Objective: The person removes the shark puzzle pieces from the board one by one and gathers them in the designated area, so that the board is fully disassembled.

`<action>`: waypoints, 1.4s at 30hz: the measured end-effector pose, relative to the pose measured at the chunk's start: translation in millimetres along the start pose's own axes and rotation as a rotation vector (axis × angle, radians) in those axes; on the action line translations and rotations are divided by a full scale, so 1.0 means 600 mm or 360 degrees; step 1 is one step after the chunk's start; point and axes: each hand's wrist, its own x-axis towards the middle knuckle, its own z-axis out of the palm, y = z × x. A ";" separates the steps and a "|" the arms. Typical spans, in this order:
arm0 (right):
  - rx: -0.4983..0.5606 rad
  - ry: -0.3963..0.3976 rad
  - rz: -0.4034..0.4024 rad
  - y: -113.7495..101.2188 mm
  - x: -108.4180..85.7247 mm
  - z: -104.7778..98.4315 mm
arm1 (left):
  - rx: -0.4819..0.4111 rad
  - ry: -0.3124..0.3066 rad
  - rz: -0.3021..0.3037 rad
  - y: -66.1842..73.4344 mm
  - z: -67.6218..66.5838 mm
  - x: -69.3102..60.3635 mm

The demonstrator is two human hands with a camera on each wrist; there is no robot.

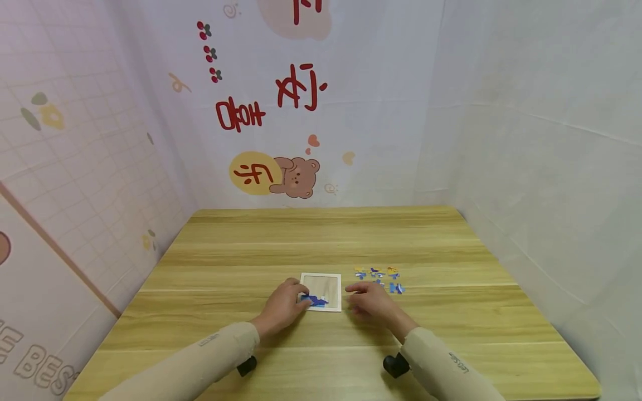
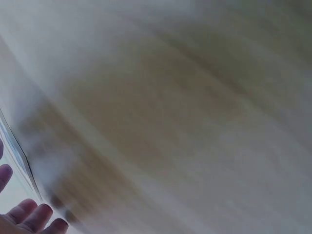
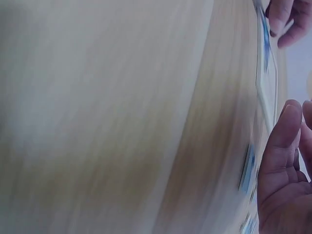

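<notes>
A white-rimmed square puzzle tray (image 1: 322, 274) lies on the table, with joined blue and purple jigsaw pieces (image 1: 317, 301) along its near side. My left hand (image 1: 283, 306) grips the tray's left rim, the thumb by the blue pieces. In the right wrist view, a thin white edge shows between that hand's thumb and finger; what it belongs to is unclear there. My right hand (image 1: 370, 302) is just right of the tray, fingers loosely bent, with nothing seen in it. Several loose jigsaw pieces (image 1: 397, 288) lie beyond this hand, one partly hidden by it.
The wooden table (image 1: 241, 239) meets printed cloth walls (image 1: 371, 139) at the back and sides. Black wrist-camera mounts (image 1: 396, 365) hang below both cuffs. Both wrist views are mostly blurred tabletop.
</notes>
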 end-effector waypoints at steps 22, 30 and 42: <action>-0.0126 -0.0060 0.0022 -0.014 0.022 0.088 | 0.0068 0.0059 0.0128 -0.013 -0.003 -0.009; -0.0179 -0.0083 0.0004 -0.013 0.025 0.090 | 0.0054 0.0048 0.0116 -0.010 -0.005 -0.009; -0.0165 -0.0080 -0.0026 -0.018 0.029 0.086 | 0.0065 0.0039 0.0149 -0.012 -0.006 -0.008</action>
